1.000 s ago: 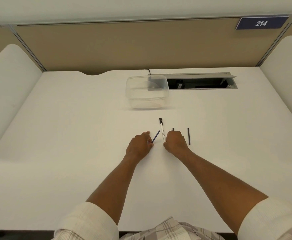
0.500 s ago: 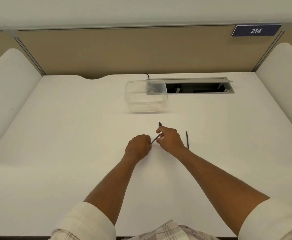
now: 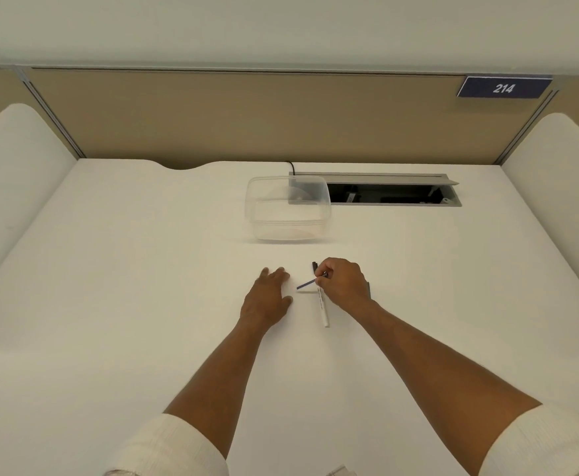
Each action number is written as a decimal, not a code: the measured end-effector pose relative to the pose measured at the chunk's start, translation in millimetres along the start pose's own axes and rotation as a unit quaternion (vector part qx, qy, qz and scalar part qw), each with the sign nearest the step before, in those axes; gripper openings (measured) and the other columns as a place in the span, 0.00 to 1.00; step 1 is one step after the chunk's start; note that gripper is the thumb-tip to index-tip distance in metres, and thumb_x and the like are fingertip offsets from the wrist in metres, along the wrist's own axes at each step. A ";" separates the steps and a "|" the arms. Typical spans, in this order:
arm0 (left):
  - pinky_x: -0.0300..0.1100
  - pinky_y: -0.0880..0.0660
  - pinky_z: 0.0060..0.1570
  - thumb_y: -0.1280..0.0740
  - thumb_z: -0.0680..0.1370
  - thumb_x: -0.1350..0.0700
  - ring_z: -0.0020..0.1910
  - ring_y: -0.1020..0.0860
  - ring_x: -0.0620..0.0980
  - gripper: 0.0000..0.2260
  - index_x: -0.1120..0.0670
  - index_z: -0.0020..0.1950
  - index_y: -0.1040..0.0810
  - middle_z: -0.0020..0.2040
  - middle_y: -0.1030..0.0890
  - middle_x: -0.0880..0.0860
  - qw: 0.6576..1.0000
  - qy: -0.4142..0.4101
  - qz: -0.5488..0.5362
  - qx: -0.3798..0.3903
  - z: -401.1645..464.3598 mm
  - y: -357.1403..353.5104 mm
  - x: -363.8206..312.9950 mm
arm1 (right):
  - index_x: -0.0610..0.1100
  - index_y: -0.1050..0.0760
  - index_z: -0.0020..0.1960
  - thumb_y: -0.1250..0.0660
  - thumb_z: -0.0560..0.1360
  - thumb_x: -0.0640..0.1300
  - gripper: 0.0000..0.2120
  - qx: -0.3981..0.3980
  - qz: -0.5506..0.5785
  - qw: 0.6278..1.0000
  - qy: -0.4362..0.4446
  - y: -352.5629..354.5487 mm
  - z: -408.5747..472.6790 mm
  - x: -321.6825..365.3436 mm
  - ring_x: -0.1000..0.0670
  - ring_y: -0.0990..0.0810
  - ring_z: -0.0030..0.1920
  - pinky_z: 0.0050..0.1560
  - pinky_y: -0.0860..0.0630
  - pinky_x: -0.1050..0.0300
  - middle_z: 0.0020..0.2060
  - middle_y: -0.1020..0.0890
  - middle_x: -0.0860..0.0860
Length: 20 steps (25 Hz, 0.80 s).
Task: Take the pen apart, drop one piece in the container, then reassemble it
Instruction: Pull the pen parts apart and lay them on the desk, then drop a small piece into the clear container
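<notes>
- Thin dark refill [image 3: 307,284] handed over: now pinched by right hand [image 3: 343,285]; left hand [image 3: 269,297] spread, released, at 9 o'clock.
- Barrel [image 3: 323,309] left on worktop [image 3: 143,286]; container [image 3: 288,207] appears empty, so drop judged pending.

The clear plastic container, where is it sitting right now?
In the head view the clear plastic container stands on the white desk, far side of centre, just left of the open cable slot and beyond both hands.

bright even overhead light, faint soft shadows, slight motion blur, wide-angle bending at the edges, no glare
</notes>
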<state>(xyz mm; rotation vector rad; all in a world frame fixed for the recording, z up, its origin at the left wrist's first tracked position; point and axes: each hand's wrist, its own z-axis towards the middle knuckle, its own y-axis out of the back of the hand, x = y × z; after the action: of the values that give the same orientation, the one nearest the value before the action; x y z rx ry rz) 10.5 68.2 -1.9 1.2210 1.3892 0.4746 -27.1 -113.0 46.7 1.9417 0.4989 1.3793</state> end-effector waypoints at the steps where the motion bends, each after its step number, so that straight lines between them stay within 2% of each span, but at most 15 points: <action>1: 0.51 0.35 0.70 0.36 0.78 0.49 0.78 0.46 0.50 0.27 0.49 0.76 0.40 0.78 0.41 0.47 1.000 0.001 0.010 0.009 5.0 -0.1 2.2 | 0.51 0.20 0.41 0.29 0.71 0.42 0.04 -0.010 0.013 1.000 -0.005 3.9 5.0 1.6 0.55 0.22 0.38 0.34 0.32 0.62 0.33 0.22 0.59; 4: 0.49 0.51 0.77 0.38 0.80 0.47 0.79 0.53 0.51 0.32 0.53 0.79 0.48 0.81 0.50 0.49 1.000 -0.013 0.028 0.006 19.5 -0.7 6.5 | 0.52 0.22 0.39 0.29 0.70 0.41 0.07 -0.030 0.049 0.998 -0.005 14.8 21.8 9.8 0.55 0.21 0.38 0.37 0.26 0.60 0.34 0.20 0.58; 6: 0.49 0.56 0.78 0.39 0.80 0.45 0.80 0.56 0.52 0.34 0.53 0.80 0.51 0.81 0.53 0.50 0.999 -0.011 0.031 -0.001 28.8 0.1 9.6 | 0.50 0.21 0.41 0.27 0.71 0.40 0.05 -0.036 0.078 0.996 0.018 21.7 37.6 18.1 0.53 0.20 0.39 0.42 0.22 0.57 0.36 0.19 0.55; 10: 0.48 0.60 0.77 0.43 0.81 0.41 0.79 0.59 0.50 0.34 0.53 0.80 0.55 0.81 0.56 0.49 0.998 -0.022 0.048 -0.022 42.5 0.3 19.8 | 0.46 0.19 0.43 0.27 0.71 0.40 0.03 -0.050 0.125 0.989 0.057 35.3 76.8 43.7 0.53 0.20 0.38 0.42 0.20 0.56 0.34 0.19 0.55; 15: 0.47 0.61 0.77 0.48 0.81 0.38 0.79 0.60 0.46 0.32 0.51 0.80 0.53 0.81 0.55 0.47 0.993 -0.061 0.069 -0.080 43.0 -10.0 32.3 | 0.46 0.20 0.42 0.27 0.71 0.39 0.03 -0.050 0.085 0.992 0.082 39.0 136.5 73.5 0.58 0.23 0.35 0.36 0.30 0.68 0.33 0.22 0.58; 20: 0.49 0.58 0.78 0.50 0.80 0.36 0.79 0.59 0.46 0.32 0.51 0.80 0.50 0.81 0.53 0.47 0.988 -0.064 0.087 -0.114 56.6 -11.3 40.2 | 0.44 0.20 0.39 0.29 0.69 0.37 0.04 -0.001 0.032 0.995 0.093 23.6 182.3 89.5 0.54 0.24 0.36 0.38 0.29 0.61 0.31 0.23 0.57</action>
<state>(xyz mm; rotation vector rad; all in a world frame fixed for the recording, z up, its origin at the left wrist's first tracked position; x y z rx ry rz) 65.5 77.9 -44.7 1.1681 1.0920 0.6470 172.7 -127.7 87.6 1.8508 0.5257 1.6115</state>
